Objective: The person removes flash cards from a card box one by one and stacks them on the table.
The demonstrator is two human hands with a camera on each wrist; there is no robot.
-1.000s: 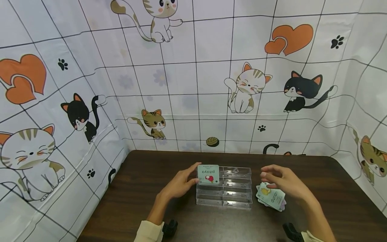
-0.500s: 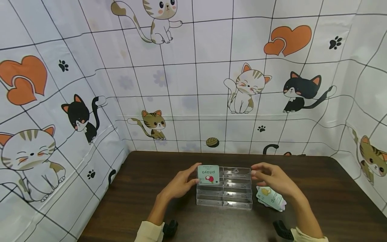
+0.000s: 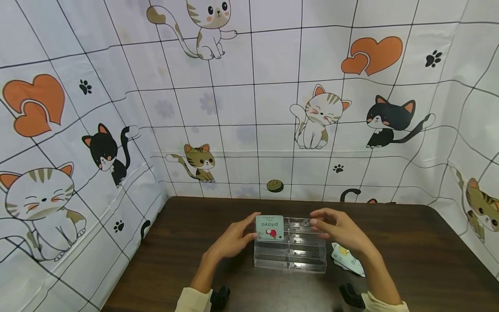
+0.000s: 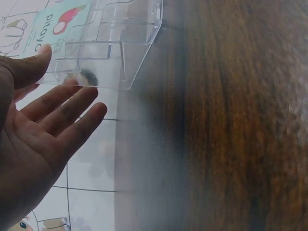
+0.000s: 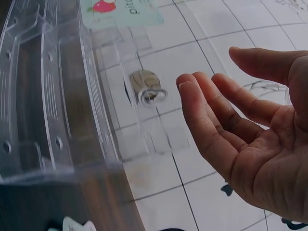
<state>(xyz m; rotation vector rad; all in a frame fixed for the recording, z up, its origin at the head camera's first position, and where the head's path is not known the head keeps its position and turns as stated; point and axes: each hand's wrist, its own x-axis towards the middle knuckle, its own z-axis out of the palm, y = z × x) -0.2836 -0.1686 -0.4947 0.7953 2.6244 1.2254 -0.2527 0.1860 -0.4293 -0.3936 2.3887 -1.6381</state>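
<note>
A clear plastic tiered card rack (image 3: 290,249) stands on the dark wooden table (image 3: 187,260). A green "pitaya" card (image 3: 269,227) stands in its top-left slot, seen also as the pitaya card (image 4: 53,24) and the pitaya card (image 5: 122,12). My left hand (image 3: 234,237) is open, fingers straight, with the thumb touching the rack's left end (image 4: 72,62). My right hand (image 3: 337,229) is open and empty, hovering over the rack's upper right part (image 5: 53,96). A small pile of cards (image 3: 347,260) lies on the table right of the rack.
A white cloth printed with cats and hearts (image 3: 249,108) walls the table on the back and both sides. Bare dark table shows left of the rack and at the far right (image 3: 440,260).
My right hand has left the card pile and moved left to above the rack's right part. The left hand has stayed at the rack's left end.
</note>
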